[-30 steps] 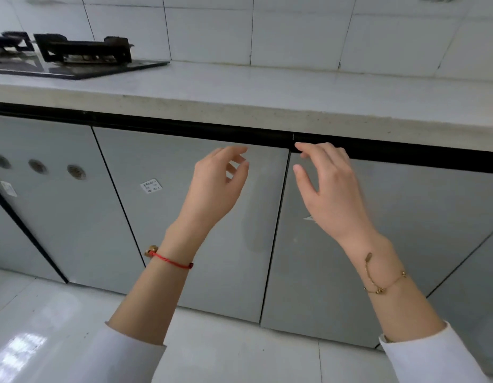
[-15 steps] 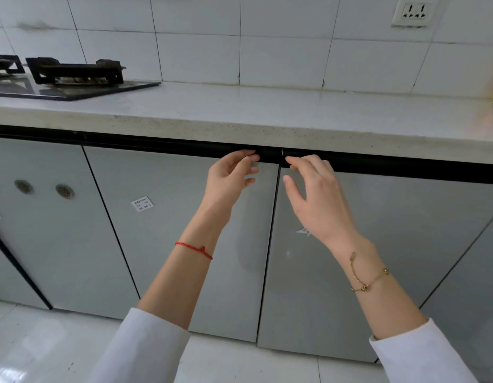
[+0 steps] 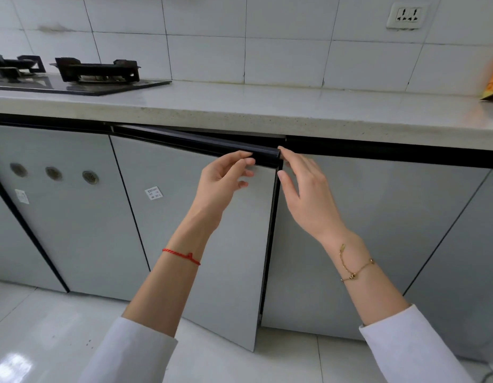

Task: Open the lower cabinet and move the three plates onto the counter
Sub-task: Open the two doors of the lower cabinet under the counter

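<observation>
Left hand (image 3: 223,178) pinching the top rail of the door (image 3: 201,230), swung partly out. Right hand (image 3: 303,194) slack-fingered just right of that pinch, at the door's free edge. Hinge far left; gap opening rightward. Plates unseen, presumably behind and below.

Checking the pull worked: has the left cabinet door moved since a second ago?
Yes. The cabinet door has swung outward toward the camera, its top edge now clear of the counter front, pulled by the left hand.

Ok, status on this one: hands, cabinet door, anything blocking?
Left hand pinching door top edge, door ajar. Right hand open beside it. Plates not visible. Nothing blocking.
</observation>
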### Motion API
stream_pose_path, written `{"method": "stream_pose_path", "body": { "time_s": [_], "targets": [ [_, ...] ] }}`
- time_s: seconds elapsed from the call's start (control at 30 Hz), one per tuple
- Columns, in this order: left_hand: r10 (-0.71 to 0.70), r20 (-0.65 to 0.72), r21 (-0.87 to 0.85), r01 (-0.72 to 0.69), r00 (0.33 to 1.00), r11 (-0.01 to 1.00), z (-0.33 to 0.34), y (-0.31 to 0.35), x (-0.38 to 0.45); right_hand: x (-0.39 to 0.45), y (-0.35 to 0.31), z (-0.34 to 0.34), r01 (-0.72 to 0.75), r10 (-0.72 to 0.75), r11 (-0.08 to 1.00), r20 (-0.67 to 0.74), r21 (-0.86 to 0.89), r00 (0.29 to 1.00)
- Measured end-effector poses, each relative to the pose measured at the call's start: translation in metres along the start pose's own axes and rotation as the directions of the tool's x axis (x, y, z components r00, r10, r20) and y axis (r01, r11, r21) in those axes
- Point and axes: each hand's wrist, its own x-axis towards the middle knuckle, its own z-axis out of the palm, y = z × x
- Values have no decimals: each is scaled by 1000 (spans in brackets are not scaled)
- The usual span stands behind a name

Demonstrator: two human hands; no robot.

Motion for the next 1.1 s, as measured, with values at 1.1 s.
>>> {"method": "stream_pose_path", "body": {
  "time_s": [1.1],
  "targets": [
    [609,-113,870,-218,785,443,-119,-19,-200,-60,-156,47,637,-640,734,-75,233,765]
  ]
}}
